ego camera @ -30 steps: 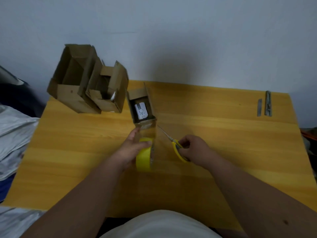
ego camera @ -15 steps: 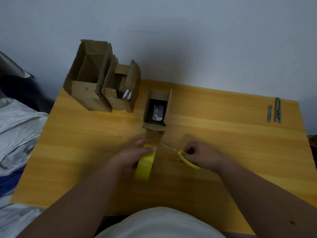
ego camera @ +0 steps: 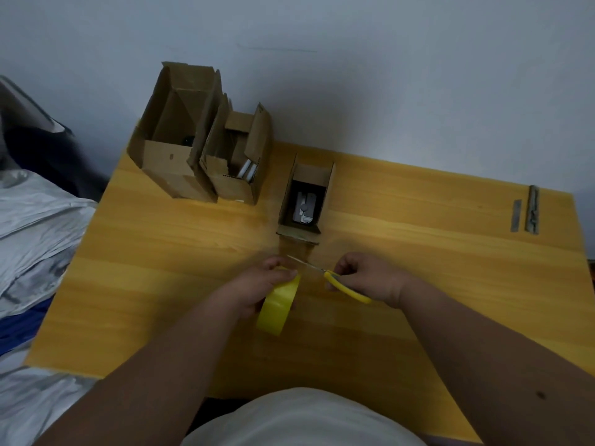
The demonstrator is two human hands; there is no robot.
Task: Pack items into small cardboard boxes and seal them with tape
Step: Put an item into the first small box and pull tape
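Presently, left hand [ego camera: 257,286]: I grip the tape roll [ego camera: 277,308].
Right hand [ego camera: 367,276]: clamped on scissors [ego camera: 335,280].
Advice: I'd hold the strip taut, cut square.

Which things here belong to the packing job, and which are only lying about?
In use: tape roll in left hand; scissors in right hand; small box; two open boxes.
Lying about: metal strips; grey sheet.

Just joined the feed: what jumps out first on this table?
The two hands at the near middle: the left hand grips a yellow tape roll, the right hand holds yellow-handled scissors. Just beyond them stands a small open box with a grey item inside; two larger open boxes crowd the far-left corner.
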